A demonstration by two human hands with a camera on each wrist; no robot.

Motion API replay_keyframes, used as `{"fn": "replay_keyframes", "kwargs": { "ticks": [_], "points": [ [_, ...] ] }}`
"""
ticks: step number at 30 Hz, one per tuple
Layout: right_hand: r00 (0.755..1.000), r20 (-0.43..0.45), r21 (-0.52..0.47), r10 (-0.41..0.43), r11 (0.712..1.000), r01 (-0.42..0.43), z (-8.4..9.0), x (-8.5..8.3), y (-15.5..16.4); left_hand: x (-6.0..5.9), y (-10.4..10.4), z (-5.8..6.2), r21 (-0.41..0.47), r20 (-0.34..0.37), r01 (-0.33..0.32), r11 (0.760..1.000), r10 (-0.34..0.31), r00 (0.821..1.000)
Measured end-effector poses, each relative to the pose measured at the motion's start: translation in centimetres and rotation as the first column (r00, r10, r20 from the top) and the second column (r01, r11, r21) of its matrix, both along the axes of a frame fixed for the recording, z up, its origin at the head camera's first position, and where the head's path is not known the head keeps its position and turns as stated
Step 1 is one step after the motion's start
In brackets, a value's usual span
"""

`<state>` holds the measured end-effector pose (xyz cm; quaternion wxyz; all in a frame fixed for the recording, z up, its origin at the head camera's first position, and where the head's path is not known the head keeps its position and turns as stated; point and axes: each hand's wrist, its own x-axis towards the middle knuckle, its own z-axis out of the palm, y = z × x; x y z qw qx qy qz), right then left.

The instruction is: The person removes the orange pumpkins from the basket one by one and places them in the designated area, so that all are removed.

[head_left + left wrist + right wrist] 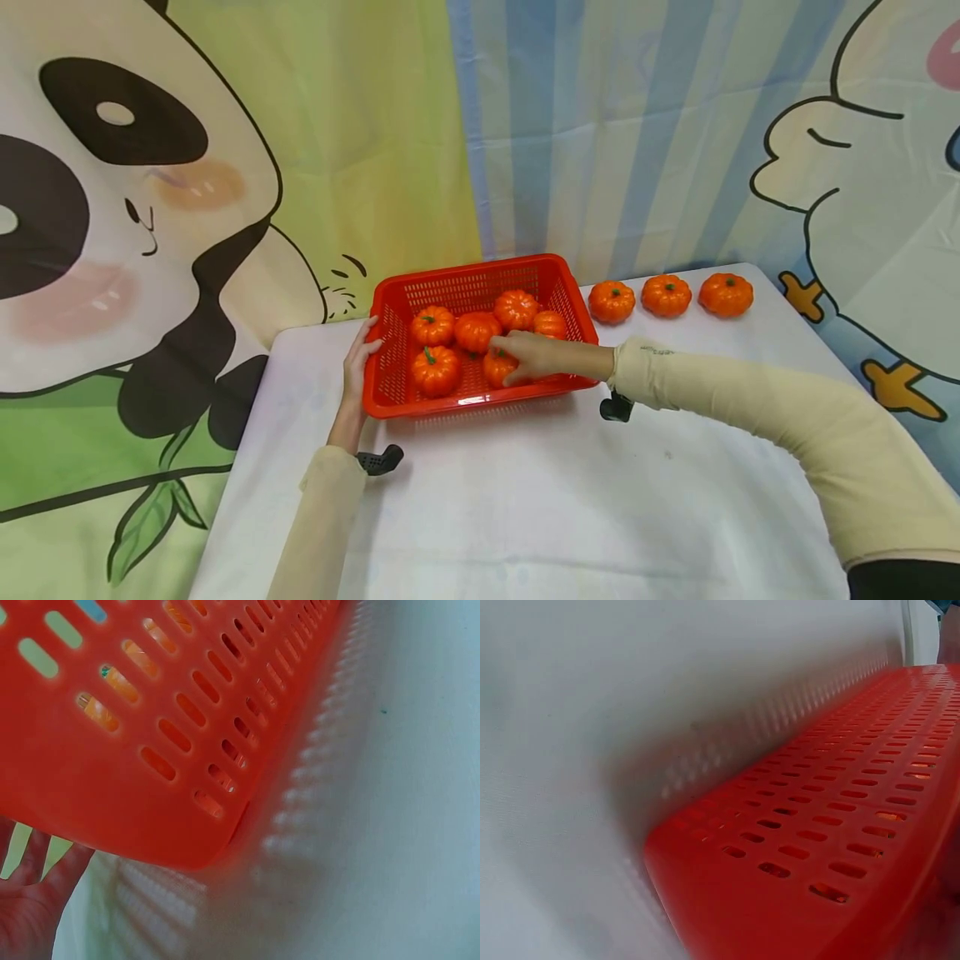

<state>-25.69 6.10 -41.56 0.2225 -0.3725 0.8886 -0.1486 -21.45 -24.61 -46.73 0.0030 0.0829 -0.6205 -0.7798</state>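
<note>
A red plastic basket with slotted walls stands on the white-covered table, holding several small orange pumpkins, two of them the left pumpkin and the back pumpkin. Reaching over the near right rim, my right hand grips a pumpkin inside with thumb and fingers, partly covering it. On the basket's left side, my left hand touches the rim with its fingers extended. The left wrist view has these fingers against the basket's outer wall. In the right wrist view the basket wall hides most of the right hand.
Three more pumpkins stand in a row right of the basket: a near one, a middle one and a far right one. White cloth covers the table. A cartoon-printed curtain hangs directly behind it.
</note>
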Motion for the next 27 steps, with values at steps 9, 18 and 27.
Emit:
{"fn": "replay_keyframes", "kwargs": {
  "ticks": [9,18,27],
  "points": [
    [1.0,-0.01,-0.014,-0.025,1.0,0.025,-0.4,0.3,0.2,0.0,0.0,-0.1,-0.011,-0.006,0.013,1.0,-0.013,1.0],
    [0.996,-0.041,-0.18,-0.077,0.981,0.068,2.3,0.4,1.2,0.0,0.1,0.0,-0.01,-0.007,0.002,1.0,-0.003,1.0],
    [0.985,0.054,-0.349,-0.166,0.921,0.174,5.3,1.9,3.9,0.1,0.0,0.0,0.003,0.0,0.008,1.0,-0.008,1.0]
  ]
}}
